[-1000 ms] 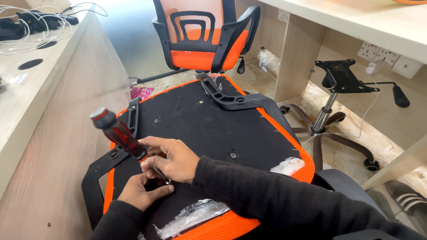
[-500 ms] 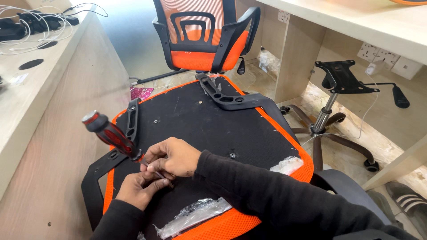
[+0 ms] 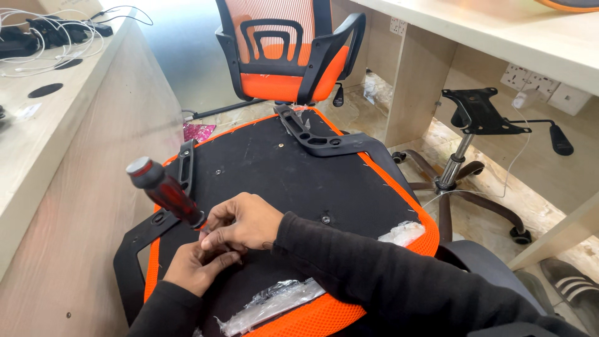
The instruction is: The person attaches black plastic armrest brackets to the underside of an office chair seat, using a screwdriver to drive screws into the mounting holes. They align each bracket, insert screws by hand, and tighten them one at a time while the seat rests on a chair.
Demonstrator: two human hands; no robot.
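An upturned orange office-chair seat point(image 3: 349, 193) with a black underside lies in front of me. My right hand point(image 3: 246, 221) grips the shaft end of a screwdriver with a dark red and black handle point(image 3: 163, 190), tilted up to the left. My left hand point(image 3: 199, 265) sits just below it, fingers curled at the screwdriver's tip on the seat's near left part. A black armrest bracket point(image 3: 140, 240) lies along the seat's left edge, another black armrest point(image 3: 318, 137) at the far edge.
A wooden desk panel point(image 3: 93, 187) stands close on the left, with cables on its top. An assembled orange chair point(image 3: 287, 56) stands behind. A chair base with gas lift point(image 3: 465, 162) stands right, under a desk. Clear plastic wrap point(image 3: 274, 299) lies on the seat's near edge.
The screwdriver handle has swung left and tilted further down over the second. Both hands stay at the same spot on the seat.
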